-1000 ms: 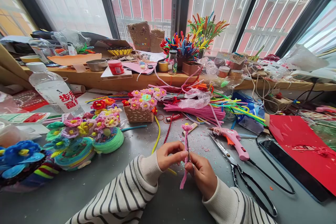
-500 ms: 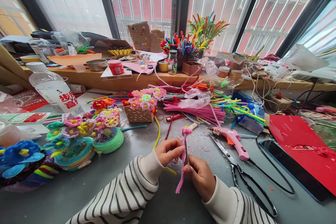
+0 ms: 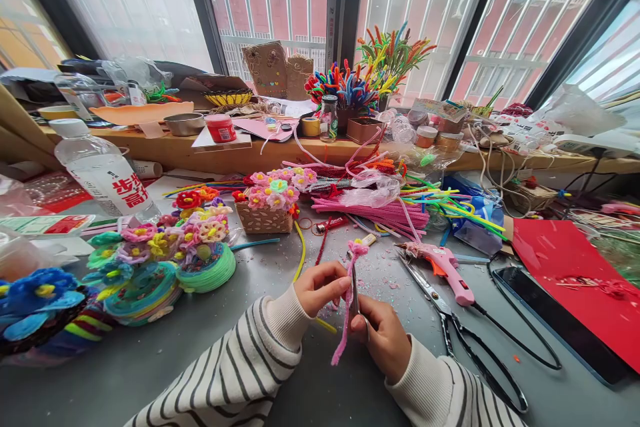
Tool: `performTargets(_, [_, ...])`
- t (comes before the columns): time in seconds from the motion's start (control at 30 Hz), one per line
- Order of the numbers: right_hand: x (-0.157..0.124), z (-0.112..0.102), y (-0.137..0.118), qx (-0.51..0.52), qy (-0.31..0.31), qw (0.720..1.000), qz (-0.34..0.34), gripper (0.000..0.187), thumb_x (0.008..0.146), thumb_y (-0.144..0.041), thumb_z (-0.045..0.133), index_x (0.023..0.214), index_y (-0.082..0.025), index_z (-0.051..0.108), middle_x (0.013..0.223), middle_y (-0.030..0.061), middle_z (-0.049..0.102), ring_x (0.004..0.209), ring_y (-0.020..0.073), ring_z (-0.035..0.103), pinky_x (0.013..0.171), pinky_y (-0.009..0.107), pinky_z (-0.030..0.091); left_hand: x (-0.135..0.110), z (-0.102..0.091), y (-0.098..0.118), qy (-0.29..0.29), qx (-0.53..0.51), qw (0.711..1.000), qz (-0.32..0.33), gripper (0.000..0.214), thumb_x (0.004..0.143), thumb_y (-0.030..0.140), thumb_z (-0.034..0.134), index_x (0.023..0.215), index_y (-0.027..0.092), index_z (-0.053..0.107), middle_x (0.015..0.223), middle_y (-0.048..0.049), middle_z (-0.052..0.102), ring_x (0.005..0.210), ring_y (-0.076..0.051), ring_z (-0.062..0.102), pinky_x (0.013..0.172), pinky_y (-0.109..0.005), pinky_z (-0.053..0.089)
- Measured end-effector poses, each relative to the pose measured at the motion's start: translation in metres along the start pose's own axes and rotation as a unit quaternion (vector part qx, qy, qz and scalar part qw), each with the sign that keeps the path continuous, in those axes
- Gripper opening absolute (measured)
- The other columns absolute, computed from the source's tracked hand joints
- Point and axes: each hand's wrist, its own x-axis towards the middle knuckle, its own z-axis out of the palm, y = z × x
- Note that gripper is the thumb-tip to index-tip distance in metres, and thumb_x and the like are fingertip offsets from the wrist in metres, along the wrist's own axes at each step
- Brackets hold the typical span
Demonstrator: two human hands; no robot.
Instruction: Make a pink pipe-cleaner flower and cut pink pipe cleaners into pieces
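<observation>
My left hand (image 3: 320, 287) and my right hand (image 3: 383, 337) meet low in the middle of the head view, above the grey table (image 3: 150, 360). Both pinch a pink pipe cleaner flower (image 3: 358, 248) on a thin stem. The small pink flower head points up and away from me. A loose pink tail (image 3: 341, 340) hangs down between my hands. My left fingertips press the stem from the left and my right fingers grip it from below. Both sleeves are white with black stripes.
A pink glue gun (image 3: 443, 267) and black-handled scissors (image 3: 465, 333) lie right of my hands. A phone (image 3: 555, 323) and red paper (image 3: 575, 273) sit farther right. A flower basket (image 3: 267, 210), pipe cleaner bundles (image 3: 380, 213), round flower pieces (image 3: 165, 257) and a water bottle (image 3: 107, 177) lie behind and left.
The flower head has tipped slightly to the right and the pink tail has swung lower left. My right hand has shifted a little down the stem.
</observation>
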Motion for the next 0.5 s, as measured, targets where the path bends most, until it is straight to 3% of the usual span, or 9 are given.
performTargets(0.27, [0.0016, -0.0033, 0.0009, -0.07, 0.035, 0.997, 0.009, 0.048, 0.068, -0.06, 0.03, 0.045, -0.018, 0.026, 0.043, -0.0056, 0.023, 0.042, 0.0079, 0.024, 0.041, 0.021, 0.02, 0.0011, 0.0004, -0.0064, 0.025, 0.013, 0.999, -0.027, 0.025, 0.067, 0.035, 0.049, 0.06, 0.011, 0.044, 0.05, 0.0047, 0.041, 0.044, -0.004, 0.038, 0.044, -0.018, 0.031])
performTargets(0.5, [0.0009, 0.0009, 0.0003, -0.026, -0.002, 0.999, 0.023, 0.052, 0.066, -0.065, 0.023, 0.05, -0.017, 0.035, 0.048, -0.003, 0.031, 0.045, 0.0093, 0.029, 0.042, 0.021, 0.025, 0.0014, 0.0003, -0.0043, 0.03, -0.008, 0.999, -0.013, 0.024, 0.066, 0.035, 0.05, 0.061, 0.011, 0.046, 0.05, 0.004, 0.042, 0.044, -0.005, 0.039, 0.044, -0.018, 0.032])
